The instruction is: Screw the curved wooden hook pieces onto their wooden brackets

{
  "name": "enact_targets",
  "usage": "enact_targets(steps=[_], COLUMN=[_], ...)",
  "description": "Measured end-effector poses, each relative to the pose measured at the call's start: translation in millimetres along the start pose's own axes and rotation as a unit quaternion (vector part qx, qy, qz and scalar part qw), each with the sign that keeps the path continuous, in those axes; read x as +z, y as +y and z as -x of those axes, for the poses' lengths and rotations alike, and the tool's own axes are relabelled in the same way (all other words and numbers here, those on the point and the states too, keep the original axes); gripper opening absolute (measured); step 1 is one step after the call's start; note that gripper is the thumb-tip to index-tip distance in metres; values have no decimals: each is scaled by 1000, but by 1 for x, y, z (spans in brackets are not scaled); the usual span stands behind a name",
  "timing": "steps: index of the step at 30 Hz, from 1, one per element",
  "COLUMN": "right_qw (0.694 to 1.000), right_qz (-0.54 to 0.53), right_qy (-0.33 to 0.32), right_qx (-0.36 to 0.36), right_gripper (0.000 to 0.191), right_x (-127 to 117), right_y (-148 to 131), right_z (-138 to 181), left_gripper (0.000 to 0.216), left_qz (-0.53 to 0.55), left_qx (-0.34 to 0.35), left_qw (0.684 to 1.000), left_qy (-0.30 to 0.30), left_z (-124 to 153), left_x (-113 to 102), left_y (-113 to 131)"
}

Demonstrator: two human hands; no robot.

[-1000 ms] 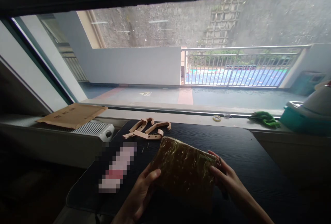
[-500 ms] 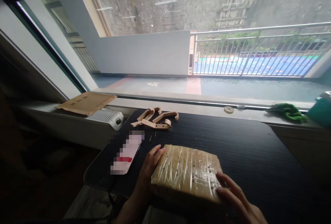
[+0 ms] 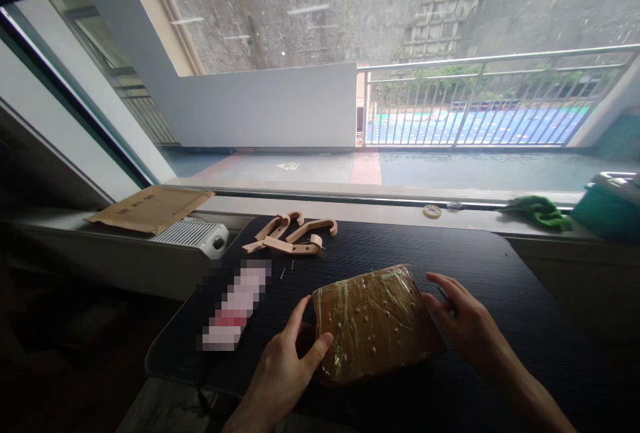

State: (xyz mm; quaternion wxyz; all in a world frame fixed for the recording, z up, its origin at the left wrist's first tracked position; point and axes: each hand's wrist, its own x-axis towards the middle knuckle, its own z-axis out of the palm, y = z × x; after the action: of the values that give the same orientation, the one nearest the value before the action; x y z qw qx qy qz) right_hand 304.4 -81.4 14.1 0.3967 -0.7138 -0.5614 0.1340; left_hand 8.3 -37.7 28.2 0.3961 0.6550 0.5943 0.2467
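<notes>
A brown block (image 3: pixel 373 326) wrapped in clear film lies at the front of the black table, its upper face dotted with small holes or bumps. My left hand (image 3: pixel 293 353) grips its left end, the thumb on top and the fingers at the far side. At the right end is my right hand (image 3: pixel 463 316), fingers bent, with the thumb close to the block's edge. A thin dark piece (image 3: pixel 443 292) shows between those fingers, too small to name. Behind the block lie several wooden hooks (image 3: pixel 295 234) in a pile and two loose screws (image 3: pixel 283 273).
A pixelated pink-and-white item (image 3: pixel 237 306) is left of the block on the black table (image 3: pixel 440 249). Along the sill are a brown envelope (image 3: pixel 153 208) on a white heater (image 3: pixel 193 238), a tape roll (image 3: pixel 432 211), a green cloth (image 3: pixel 537 211) and a teal container (image 3: pixel 607 206).
The block has been turned over, so a different, browner face points up. My left thumb has come onto its top, and my right hand has moved up along its right end. The view has shifted slightly.
</notes>
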Motion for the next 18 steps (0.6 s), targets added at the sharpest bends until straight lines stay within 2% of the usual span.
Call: enact_targets(steps=[2,4,6,9,11,15,18], right_qw=[1000,997,991,984,983,978,985], right_qz=[-3,-5,-28,-80,-100,-153,-125], right_qy=[18,24,17,-3,-19,-40,-68], right_qx=[9,75,130,158,155,135,95], right_gripper=[42,42,43,46,49,54,50], right_x=[1,1,3,7,9,15,28], right_y=[8,14,17,17,16,9,-6], right_z=[18,43,66,79,69,26,4], left_gripper=[58,50,44,41,39,34,34], left_qz=[-86,-111,-109,-121,-140,-145,-118], left_qx=[39,104,172,226,215,143,171], left_qw=[993,980,969,959,962,978,976], left_qy=[73,126,140,117,94,54,65], left_z=[-8,-18,-29,-38,-36,-15,-5], left_x=[-3,-4,-2,8,12,8,8], left_y=[-6,-8,-4,6,11,9,3])
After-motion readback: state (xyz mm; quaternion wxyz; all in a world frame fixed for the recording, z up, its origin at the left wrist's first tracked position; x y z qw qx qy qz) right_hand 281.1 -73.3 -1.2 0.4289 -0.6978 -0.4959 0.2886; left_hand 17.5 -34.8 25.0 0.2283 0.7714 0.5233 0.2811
